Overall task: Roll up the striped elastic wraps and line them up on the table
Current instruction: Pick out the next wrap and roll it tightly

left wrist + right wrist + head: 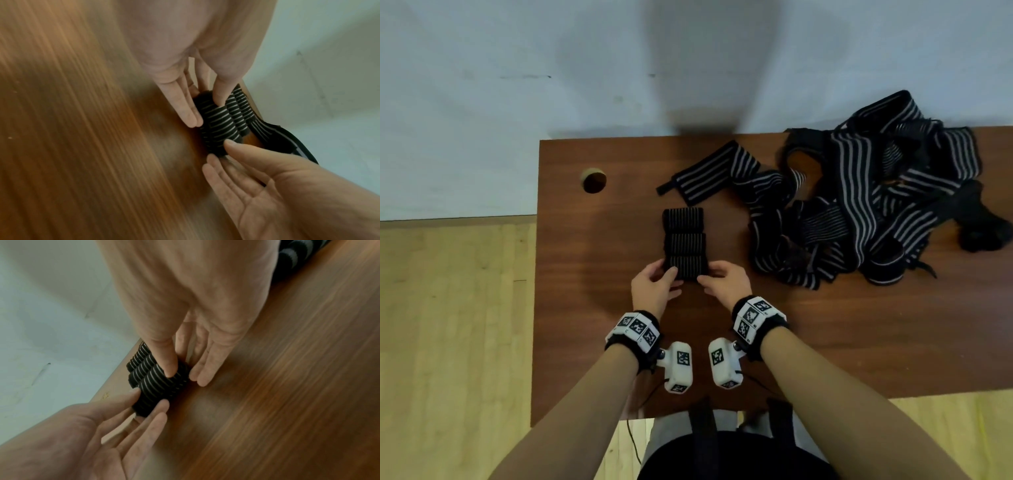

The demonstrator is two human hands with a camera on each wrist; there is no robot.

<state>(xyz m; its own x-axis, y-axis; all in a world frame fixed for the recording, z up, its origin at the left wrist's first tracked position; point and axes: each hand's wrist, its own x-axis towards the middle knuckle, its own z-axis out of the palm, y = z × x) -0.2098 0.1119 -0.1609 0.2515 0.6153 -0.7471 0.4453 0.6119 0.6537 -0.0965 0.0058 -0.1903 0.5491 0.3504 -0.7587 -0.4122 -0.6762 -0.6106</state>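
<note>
Between the hands: a black rolled elastic wrap with thin grey stripes [686,268], nearest of three touching rolls on the brown wooden table [592,308]
Left hand [654,287]: thumb and straight fingers touch the roll's left end
Right hand [724,281]: likewise at its right end
Beyond the right hand: tangled heap of unrolled striped wraps [859,202]
</note>
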